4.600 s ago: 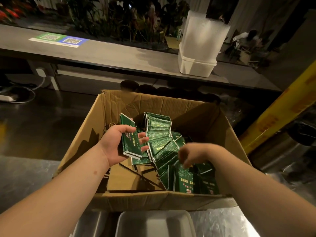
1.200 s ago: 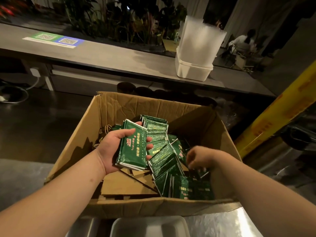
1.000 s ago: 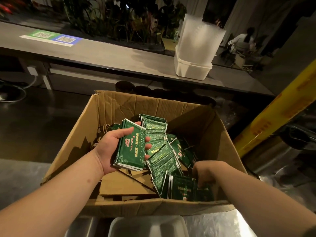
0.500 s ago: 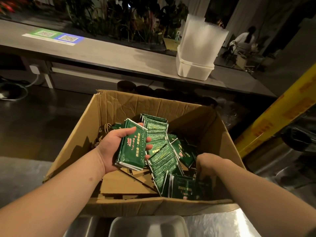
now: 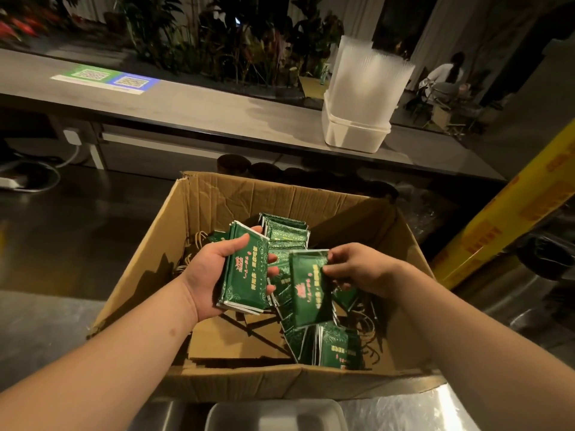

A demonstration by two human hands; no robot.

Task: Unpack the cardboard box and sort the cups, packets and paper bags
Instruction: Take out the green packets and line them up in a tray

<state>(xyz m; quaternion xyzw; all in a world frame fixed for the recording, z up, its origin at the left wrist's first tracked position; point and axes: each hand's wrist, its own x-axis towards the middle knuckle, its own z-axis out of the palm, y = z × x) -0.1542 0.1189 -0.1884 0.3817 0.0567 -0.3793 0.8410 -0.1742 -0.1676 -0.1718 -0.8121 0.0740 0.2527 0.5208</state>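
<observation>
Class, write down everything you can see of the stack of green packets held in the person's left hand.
The stack of green packets is a bundle of flat, glossy dark-green sachets with pale swirl patterns, red and gold printing and white edges showing at the lower end. The left hand grips it, thumb across the front, fingertips wrapping the far side. It stands nearly upright, tilted slightly, held above the loose packets inside the open cardboard box.
</observation>
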